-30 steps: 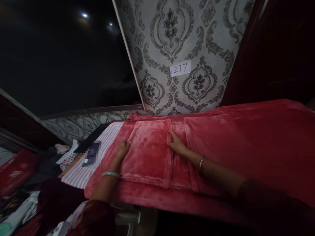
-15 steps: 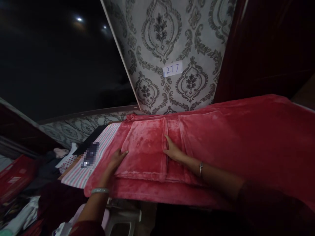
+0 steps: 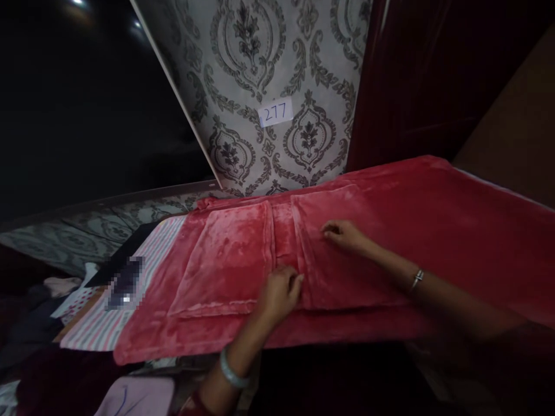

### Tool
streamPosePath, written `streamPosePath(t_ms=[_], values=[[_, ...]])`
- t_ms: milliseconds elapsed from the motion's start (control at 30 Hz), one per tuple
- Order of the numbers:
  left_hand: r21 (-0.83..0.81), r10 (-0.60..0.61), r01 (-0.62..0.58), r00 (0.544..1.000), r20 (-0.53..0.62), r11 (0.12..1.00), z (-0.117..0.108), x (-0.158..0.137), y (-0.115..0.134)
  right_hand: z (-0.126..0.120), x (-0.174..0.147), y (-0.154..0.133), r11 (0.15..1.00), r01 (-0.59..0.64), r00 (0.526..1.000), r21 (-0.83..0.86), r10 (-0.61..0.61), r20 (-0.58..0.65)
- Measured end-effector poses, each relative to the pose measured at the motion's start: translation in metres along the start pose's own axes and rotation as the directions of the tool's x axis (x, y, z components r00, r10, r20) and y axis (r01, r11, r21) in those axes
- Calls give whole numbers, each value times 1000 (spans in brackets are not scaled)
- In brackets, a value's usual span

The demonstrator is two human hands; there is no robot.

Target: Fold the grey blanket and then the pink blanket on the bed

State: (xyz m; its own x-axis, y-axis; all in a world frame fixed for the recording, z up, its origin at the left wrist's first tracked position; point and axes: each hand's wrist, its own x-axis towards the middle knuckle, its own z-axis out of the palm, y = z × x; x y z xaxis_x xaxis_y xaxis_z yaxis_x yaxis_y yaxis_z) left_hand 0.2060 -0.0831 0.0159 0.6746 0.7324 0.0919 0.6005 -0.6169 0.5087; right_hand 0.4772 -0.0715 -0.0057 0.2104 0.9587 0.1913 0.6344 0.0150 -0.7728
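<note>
A red plush blanket [image 3: 416, 231] is spread out, with a squarish folded section [image 3: 229, 248] on its left and a second flap [image 3: 329, 271] on its right. Between these two folds runs a narrow gap. My left hand [image 3: 277, 294] is over the gap's near end, fingers loosely bent and the thumb apart; no cloth shows in its grasp. Above the right flap, close to its left edge, my right hand [image 3: 347, 236] has its fingers curled in, with nothing visible in them. Whether either hand touches the plush is hard to tell.
Striped cloth [image 3: 160, 248] extends past the blanket's left end, with a blurred-out dark object [image 3: 125, 283] on it. Behind are a large dark screen [image 3: 87, 115] and patterned wallpaper with a "277" label [image 3: 276, 112]. A pale pink seat-like surface [image 3: 134, 397] is below left.
Both my hands have left the left folded section and shifted right, the left to the gap and the right over the right flap. The camera view has swung slightly right.
</note>
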Motion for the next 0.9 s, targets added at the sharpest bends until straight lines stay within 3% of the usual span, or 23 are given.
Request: streamPosePath(t_ms=[100, 200, 333, 467, 633, 767, 900], values=[[-20, -131, 132, 991, 31, 991, 24, 12, 9, 19, -11, -6, 997, 11, 996, -71, -4, 94], [-79, -225, 228, 973, 44, 970, 30, 17, 12, 41, -15, -16, 985, -27, 993, -169, 46, 111], [-121, -197, 202, 979, 55, 972, 36, 16, 20, 56, -13, -25, 937, -79, 987, -341, 121, 102], [-143, -203, 208, 978, 50, 968, 50, 19, 20, 58, -7, -28, 938, -91, 987, -334, 130, 97], [-394, -198, 136, 973, -119, 909, 56, 22, 5, 64, -5, -40, 945, -86, 987, -317, 123, 99], [-523, -197, 107, 973, -119, 845, 54, 17, -4, 55, 7, -49, 941, -77, 970, -329, 147, 194], [-507, -220, 124, 966, -135, 853, 52, 12, -2, 14, 55, -54, 922, -104, 978, -372, 162, 128]])
